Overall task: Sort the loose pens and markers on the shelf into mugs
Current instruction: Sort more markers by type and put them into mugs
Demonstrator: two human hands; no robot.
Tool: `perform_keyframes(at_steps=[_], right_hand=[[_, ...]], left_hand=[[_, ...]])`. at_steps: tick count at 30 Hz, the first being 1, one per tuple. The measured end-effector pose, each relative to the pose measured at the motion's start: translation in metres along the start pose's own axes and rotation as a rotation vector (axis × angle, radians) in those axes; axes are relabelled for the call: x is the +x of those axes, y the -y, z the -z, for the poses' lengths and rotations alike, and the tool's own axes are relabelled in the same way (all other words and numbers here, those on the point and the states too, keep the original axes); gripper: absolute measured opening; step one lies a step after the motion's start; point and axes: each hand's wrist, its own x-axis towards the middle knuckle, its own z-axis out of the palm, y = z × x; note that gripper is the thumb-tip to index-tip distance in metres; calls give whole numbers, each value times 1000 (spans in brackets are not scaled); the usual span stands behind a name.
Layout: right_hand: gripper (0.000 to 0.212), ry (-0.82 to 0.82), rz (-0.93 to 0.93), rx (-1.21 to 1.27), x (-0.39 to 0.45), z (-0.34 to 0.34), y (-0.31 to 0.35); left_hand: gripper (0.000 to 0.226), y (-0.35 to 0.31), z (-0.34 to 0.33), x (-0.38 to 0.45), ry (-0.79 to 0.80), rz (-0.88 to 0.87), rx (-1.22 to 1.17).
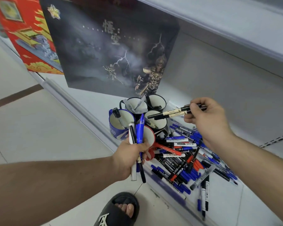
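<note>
Right now the left hand (129, 156) is clenched around a bundle of markers (136, 132), grip grasping a blue one, a black-and-white one and others, held just in front of the red mug (151, 136). Small label on the blue marker, too small to read. Right hand (206, 116) pinches two black-and-cream pens (173, 112) between thumb and fingers, tips pointing left over the mugs; print on the cream barrels is blurred, unreadable.

Five mugs clustered on the shelf (227, 88): blue mug (119, 126) at front left with a white logo on its side, not legible, a black-capped pen standing inside; two black mugs at back (156, 101), the left one with a grey pen leaning in it; another black mug (157, 121) in the middle, right under the pen tips; red mug nearest the left hand.

Loose pile of pens and markers (186, 159) lies on the shelf to the right of the mugs, under the right forearm: blue, black, red, white barrels, labels too small to read.

Behind the mugs stands a dark box (114, 51) with lightning art, an armoured figure, large Chinese characters 悟空 and faint letters starting "BLACK". Left of it, a red box (28, 35) with gold ornament. Below, a foot in a black slide sandal (119, 211) with a white "A" mark, on the tiled floor (31, 119).
</note>
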Motion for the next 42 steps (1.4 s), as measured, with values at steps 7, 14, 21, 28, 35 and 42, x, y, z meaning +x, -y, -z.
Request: perform_keyframes(at_steps=[7, 14, 21, 28, 35, 42], right_hand=[[20, -96, 84, -301, 22, -22, -34], [17, -55, 77, -545, 29, -76, -65], [31, 179, 40, -583, 28, -82, -77], [55, 425, -26, -558, 28, -83, -84], [85, 515, -104, -790, 19, -65, -72], [55, 472, -135, -366, -25, 20, -27]], left_hand=[[12, -3, 10, 9, -53, -1, -30], [11, -3, 4, 12, -14, -20, 2], [12, 1, 11, 14, -29, -8, -1], [13, 0, 10, 13, -29, -9, 19], [13, -3, -3, 9, 95, 64, 20], [27, -7, -29, -1, 397, 215, 62]])
